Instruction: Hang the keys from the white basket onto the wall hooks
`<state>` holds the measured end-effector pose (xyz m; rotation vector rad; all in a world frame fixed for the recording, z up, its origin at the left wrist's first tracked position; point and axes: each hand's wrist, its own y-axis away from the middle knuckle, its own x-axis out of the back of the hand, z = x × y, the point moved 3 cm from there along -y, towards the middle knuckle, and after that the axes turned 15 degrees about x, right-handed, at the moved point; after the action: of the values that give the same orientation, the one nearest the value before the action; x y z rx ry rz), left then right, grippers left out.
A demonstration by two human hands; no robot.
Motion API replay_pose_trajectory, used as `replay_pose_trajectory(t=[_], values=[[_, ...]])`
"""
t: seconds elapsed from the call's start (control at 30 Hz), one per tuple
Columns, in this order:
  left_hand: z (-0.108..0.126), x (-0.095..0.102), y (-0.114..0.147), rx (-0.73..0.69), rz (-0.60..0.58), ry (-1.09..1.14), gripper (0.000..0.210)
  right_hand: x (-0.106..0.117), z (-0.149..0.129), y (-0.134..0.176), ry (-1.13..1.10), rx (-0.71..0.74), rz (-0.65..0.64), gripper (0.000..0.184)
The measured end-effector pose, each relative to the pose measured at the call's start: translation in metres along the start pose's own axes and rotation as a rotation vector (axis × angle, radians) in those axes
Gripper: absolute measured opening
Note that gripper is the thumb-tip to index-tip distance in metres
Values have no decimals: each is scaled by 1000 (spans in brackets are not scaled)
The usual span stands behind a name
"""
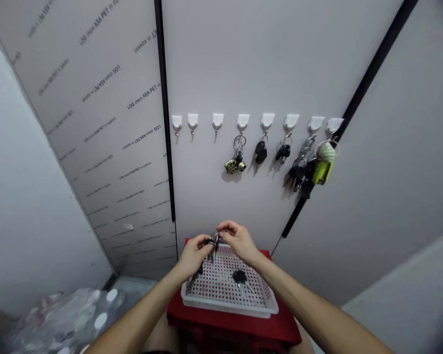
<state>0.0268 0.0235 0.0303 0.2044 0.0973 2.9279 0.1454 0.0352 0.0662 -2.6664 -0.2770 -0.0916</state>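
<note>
A bunch of keys (pixel 214 242) on a metal ring is held up between my two hands, over the far side of a white perforated plastic basket (pixel 229 309). My left hand (pixel 194 254) pinches the bunch from the left, fingers closed. From the right, my right hand (pixel 240 242) has its thumb and fingertips closed at the ring. Inside the basket, black-headed keys (pixel 239 277) lie toward the right. More dark keys (pixel 195 278) rest at its left edge, partly hidden by my left hand.
Under the basket is a red stool or small table (pixel 236 322). White adhesive hooks (pixel 243 121) line the pale panel ahead; keys (pixel 260 151) and a yellow-green key holder (pixel 321 172) hang from those on the right. Plastic-wrapped bottles (pixel 100 321) stand on the floor at left.
</note>
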Motion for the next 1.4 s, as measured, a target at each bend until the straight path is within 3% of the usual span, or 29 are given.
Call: replay_pose_trajectory(t=[0.13,0.3,0.47,0.7,0.8,0.9,1.0,1.07,1.2,1.27,1.4], values=[[23,12,-2,-69,84,-23,18,0,-11,-9,6,-46,-40,17],[51,24,-2,-255,180,-245,16,-4,-25,-21,56,-31,-59,12],[101,37,-4,-432,266,-392,15,-1,-63,-54,74,43,-72,8],[188,53,-30,-550,447,-255,18,10,-145,-124,295,369,180,5],[211,56,-51,-543,512,-170,18,11,-159,-148,387,442,283,6],[220,57,-67,-478,595,-203,18,13,-158,-164,505,414,311,13],[215,58,-71,-388,614,-270,19,14,-154,-166,671,387,264,20],[202,58,-68,-348,590,-270,22,14,-152,-155,767,460,247,23],[145,51,-55,-294,489,-296,28,18,-129,-107,880,630,189,25],[100,40,-45,-246,370,-371,26,22,-97,-75,894,556,8,25],[10,20,-19,-77,146,-622,20,32,-7,1,935,112,-578,23]])
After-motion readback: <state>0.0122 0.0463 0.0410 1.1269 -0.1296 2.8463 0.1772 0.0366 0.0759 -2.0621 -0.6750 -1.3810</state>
